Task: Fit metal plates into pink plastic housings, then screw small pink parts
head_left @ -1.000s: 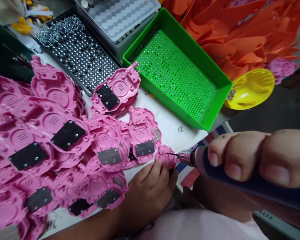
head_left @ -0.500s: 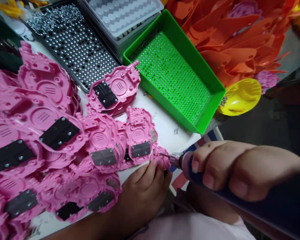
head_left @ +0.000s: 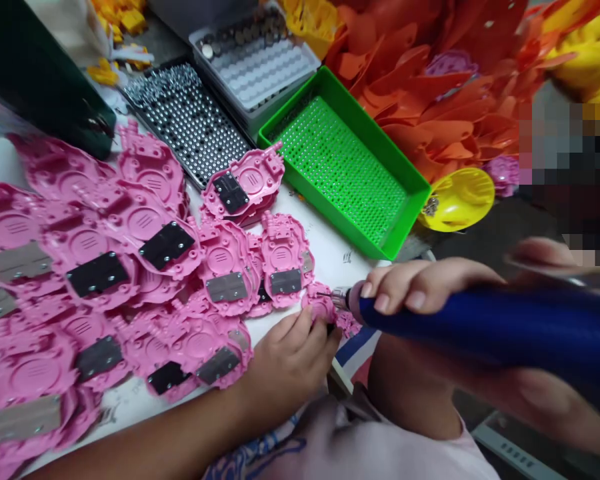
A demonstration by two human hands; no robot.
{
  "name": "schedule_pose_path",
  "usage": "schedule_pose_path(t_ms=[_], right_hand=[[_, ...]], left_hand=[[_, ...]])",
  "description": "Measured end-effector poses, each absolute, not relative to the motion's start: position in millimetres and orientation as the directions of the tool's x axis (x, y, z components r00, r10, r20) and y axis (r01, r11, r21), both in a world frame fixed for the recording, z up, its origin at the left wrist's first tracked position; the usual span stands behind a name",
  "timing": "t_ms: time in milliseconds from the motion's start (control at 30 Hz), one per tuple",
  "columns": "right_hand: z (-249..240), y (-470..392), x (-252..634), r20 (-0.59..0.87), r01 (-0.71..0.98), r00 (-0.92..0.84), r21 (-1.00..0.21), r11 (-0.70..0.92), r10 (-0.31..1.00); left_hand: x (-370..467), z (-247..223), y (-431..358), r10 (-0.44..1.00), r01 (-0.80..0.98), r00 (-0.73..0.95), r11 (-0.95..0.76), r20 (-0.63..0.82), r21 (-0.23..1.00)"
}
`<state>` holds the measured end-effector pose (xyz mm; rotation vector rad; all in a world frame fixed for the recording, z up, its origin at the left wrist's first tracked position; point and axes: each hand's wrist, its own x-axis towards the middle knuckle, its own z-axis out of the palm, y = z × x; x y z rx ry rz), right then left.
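Note:
My left hand (head_left: 293,353) rests at the table's front edge, its fingers closed on a small pink plastic housing (head_left: 322,306). My right hand (head_left: 437,283) is wrapped around a thick blue electric screwdriver (head_left: 473,327). The thin bit points left and its tip is at the upper part of that housing; whether it sits in a screw cannot be made out. Left of my hands lie many pink housings (head_left: 143,223), overlapping in piles. Many carry a black or grey cover (head_left: 167,248) with small screws.
A green tray (head_left: 405,227) with a perforated, screw-filled plate stands behind. Beside it are a black screw tray (head_left: 200,180) and a grey tray stack (head_left: 260,110). Orange parts (head_left: 430,133) are heaped at the back right. A yellow bowl (head_left: 467,203) sits by the green tray's corner.
The view has shifted, showing more of the back and left of the table. My right hand's hold on the screwdriver looks looser, with more of the blue body showing. The left hand stays on the housing.

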<state>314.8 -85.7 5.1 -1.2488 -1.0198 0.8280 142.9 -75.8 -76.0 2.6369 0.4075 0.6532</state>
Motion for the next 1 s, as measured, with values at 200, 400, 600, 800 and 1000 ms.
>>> schedule_pose_path(t_ms=[200, 400, 600, 800, 1000], right_hand=[[15.5, -76.6, 309.4, 0.325, 0.004, 0.497, -0.928, 0.372, 0.804], [21.0, -107.5, 331.8, 0.319, 0.078, 0.699, -0.924, 0.375, 0.640], [7.7, -144.4, 346.8, 0.279, 0.078, 0.738, -0.940, 0.332, 0.614], [24.2, -159.9, 356.9, 0.294, 0.068, 0.673, -0.938, 0.339, 0.679], [39.0, -168.8, 356.5, 0.287, 0.012, 0.605, -0.936, 0.352, 0.742]], left_hand=[[136.7, -76.7, -72.6, 0.303, 0.172, 0.896, -0.910, 0.324, 0.378], [136.6, -75.2, -68.9, 0.281, 0.170, 0.925, -0.907, 0.254, 0.385], [138.3, -74.1, -66.1, 0.268, 0.157, 0.921, -0.920, 0.283, 0.359], [151.5, -59.0, -75.3, 0.090, -0.088, 0.945, -0.855, 0.313, 0.511], [215.5, -47.7, -91.1, 0.166, -0.046, 0.972, -0.556, 0.165, 0.830]])
